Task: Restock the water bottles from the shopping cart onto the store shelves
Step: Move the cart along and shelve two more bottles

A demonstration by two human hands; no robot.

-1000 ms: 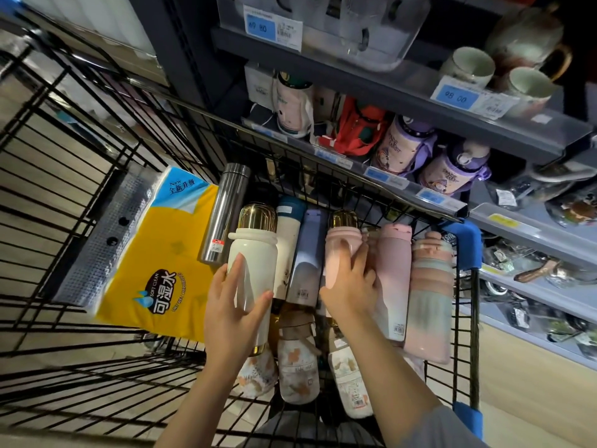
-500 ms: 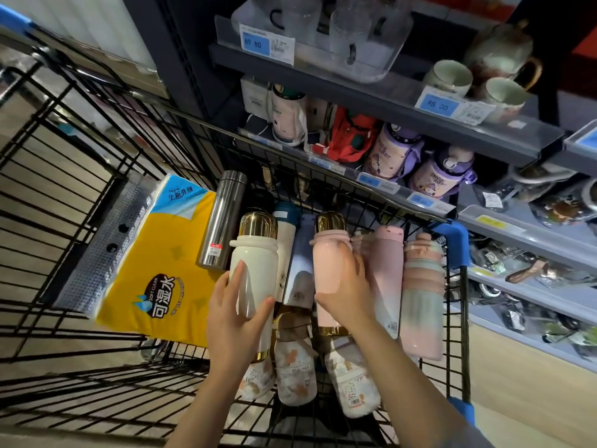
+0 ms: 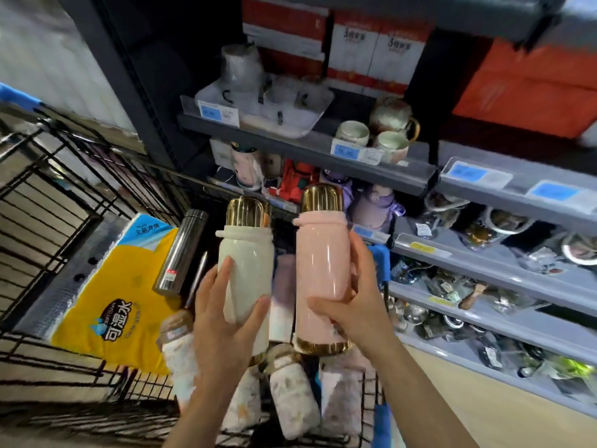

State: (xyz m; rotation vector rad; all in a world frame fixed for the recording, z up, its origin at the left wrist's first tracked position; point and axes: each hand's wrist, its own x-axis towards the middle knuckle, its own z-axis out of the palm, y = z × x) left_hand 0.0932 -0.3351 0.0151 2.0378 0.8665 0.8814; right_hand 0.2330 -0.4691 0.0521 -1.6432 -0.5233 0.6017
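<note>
My left hand grips a white bottle with a gold cap, raised upright above the black wire shopping cart. My right hand grips a pink bottle with a gold cap and gold base, held beside the white one and slightly higher. Below them several patterned bottles lie in the cart. A steel flask lies to the left. The bottle shelf behind holds a pale patterned bottle and purple bottles.
A yellow and blue tissue pack lies in the cart's left part. The shelf above carries a tray of glass cups and ceramic mugs. Red boxes stand on top. Lower grey shelves at right hold small packaged goods.
Both hands have lifted their bottles up out of the cart, from lying among the others to upright in the air. The view has tilted up toward the shelves.
</note>
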